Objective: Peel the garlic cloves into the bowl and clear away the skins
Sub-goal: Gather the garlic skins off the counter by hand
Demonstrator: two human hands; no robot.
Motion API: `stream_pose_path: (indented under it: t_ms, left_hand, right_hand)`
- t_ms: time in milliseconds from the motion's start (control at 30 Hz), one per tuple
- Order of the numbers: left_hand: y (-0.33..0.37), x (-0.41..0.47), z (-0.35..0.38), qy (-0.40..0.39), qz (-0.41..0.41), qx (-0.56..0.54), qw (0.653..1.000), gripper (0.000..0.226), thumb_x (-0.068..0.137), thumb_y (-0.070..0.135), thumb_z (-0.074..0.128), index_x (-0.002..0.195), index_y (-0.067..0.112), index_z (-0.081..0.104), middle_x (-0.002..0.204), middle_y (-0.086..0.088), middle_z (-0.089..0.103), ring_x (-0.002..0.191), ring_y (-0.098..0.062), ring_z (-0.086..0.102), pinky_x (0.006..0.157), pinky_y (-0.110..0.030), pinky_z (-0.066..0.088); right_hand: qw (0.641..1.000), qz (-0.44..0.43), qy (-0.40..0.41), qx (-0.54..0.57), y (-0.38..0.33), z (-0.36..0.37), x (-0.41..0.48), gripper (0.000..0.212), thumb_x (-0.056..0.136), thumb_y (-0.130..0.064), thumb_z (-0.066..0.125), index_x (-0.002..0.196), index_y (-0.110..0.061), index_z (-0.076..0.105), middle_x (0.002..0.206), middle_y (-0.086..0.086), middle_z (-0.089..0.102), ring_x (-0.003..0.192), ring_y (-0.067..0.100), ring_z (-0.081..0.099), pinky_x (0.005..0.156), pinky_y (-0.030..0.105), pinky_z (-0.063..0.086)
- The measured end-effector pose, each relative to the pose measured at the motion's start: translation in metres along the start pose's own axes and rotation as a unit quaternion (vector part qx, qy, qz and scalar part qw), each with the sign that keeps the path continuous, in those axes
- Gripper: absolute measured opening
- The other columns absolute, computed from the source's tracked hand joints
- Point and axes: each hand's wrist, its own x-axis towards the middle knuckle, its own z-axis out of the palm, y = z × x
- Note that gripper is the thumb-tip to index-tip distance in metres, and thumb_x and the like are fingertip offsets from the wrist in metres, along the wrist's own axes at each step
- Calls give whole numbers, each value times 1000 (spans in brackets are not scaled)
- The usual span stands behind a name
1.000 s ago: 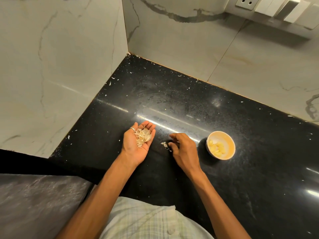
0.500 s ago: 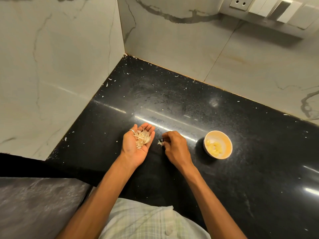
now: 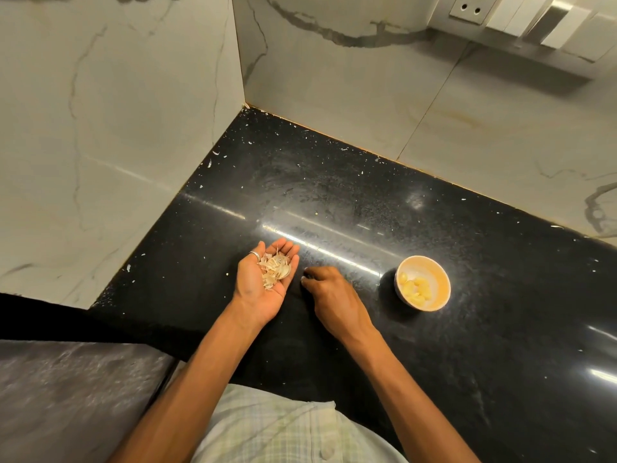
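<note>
1. Pale grey veined marble wall panel (image 3: 100, 128), far left, meeting a second panel at the corner.
2. Dull grey mottled lower ledge (image 3: 66, 396), bottom left, below the counter edge.
3. Glossy black speckled stone counter (image 3: 350, 195), running from the corner to the right edge. White flecks are scattered over it, thickest near the walls.
4. Left hand (image 3: 263, 289), left of centre above the counter. It is palm up, with the fingers spread loosely and only slightly cupped.
5. Thin silver ring (image 3: 255, 255) on one finger of the left hand.
6. Heap of papery cream garlic skins (image 3: 275, 267), lying on the fingers and upper palm of the left hand.
7. Pale checked shirt (image 3: 283, 429), bottom centre, between the two forearms.
8. Right hand (image 3: 329, 295), just beside the left hand, knuckles up. Its fingers are curled under, with the tips down at the counter. A pale speck shows at the fingertips; whether it is pinched cannot be told.
9. Small round cream bowl (image 3: 435, 274), standing on the counter to the right of the right hand and apart from it.
10. Peeled yellow garlic cloves (image 3: 414, 289), lying together in the bottom of the bowl.
11. White wall socket (image 3: 470, 8), top right, with a row of switch plates beside it.
</note>
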Motion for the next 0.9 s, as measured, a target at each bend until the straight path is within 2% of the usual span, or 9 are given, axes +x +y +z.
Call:
stream_pose_path:
  t_ms: [300,500,600,800,900]
  left_hand:
    - [0,1,0,-2,-3,2,1000,40,108,32,40,112,2,67,98,-11,77,110,-24,68,97,-35,54]
    - [-1,2,-1,-3,-5,2,1000,40,107,32,41,112,2,67,99,-11,76,111,-24,68,91,-35,58]
    - [-1,4,-1,-3,-3,1,1000,40,107,32,41,112,2,67,100,-11,76,111,-24,69,91,-36,58]
    - [-1,5,-2,0,1,7,1000,40,107,32,40,112,2,66,99,-11,77,112,-25,68,93,-35,58]
    - [-2,4,-1,2,1,4,1000,40,107,32,41,113,1,66,98,-12,77,112,-26,67,96,-36,54]
  right_hand:
    - [999,35,-15,-29,-9,-5,-5,21,91,-1,57,105,-1,73,107,10,68,99,28,60,73,39,56]
    - [997,37,-52,-45,-19,-11,1,10,85,6,59,88,2,68,88,16,63,86,34,61,67,44,56]
    - [995,34,-73,-64,-25,-13,4,9,86,6,59,89,2,66,90,17,63,86,35,61,67,44,57]
    - [994,36,-61,-85,-29,-13,13,11,90,8,55,94,0,62,93,18,64,87,36,61,67,43,53]
    - [994,39,-68,-71,-28,-17,17,12,89,8,52,91,-1,61,95,20,65,89,38,61,66,41,46]
